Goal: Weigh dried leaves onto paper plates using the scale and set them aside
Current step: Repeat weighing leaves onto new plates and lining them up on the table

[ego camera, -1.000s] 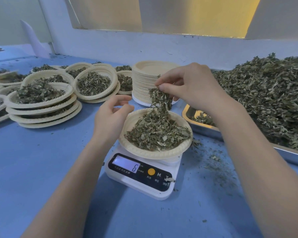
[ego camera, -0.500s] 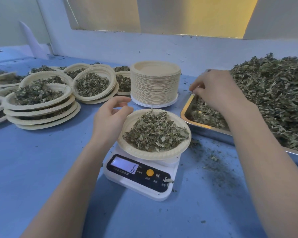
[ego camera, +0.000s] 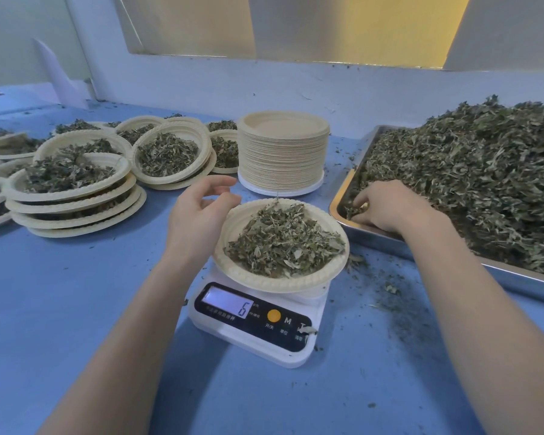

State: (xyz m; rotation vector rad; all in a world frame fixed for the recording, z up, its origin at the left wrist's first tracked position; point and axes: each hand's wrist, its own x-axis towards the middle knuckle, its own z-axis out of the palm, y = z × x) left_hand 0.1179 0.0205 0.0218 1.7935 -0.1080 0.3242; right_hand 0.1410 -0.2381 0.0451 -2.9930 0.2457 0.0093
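Paper plate [ego camera: 333,271] full of dried leaves [ego camera: 283,243] sits on the white scale [ego camera: 255,337], which shows 6. I see the left hand [ego camera: 198,215] beside the plate's rim, fingers loose and apart. The right hand [ego camera: 390,208] pinches leaves in the metal tray [ego camera: 515,277]

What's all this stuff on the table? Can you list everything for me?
Scale: one, white with black panel, front centre, display reads 6.
Plate on scale: one, beige, heaped with green-grey dried leaves.
Empty plate stack: one tall stack, beige, behind the scale.
Filled plates: many, beige, stacked at left.
Metal tray: one, silver, right, piled with dried leaves.
Table: blue, with leaf crumbs.
Left hand: open, beside the scale plate's rim.
Right hand: in the tray, pinching leaves.
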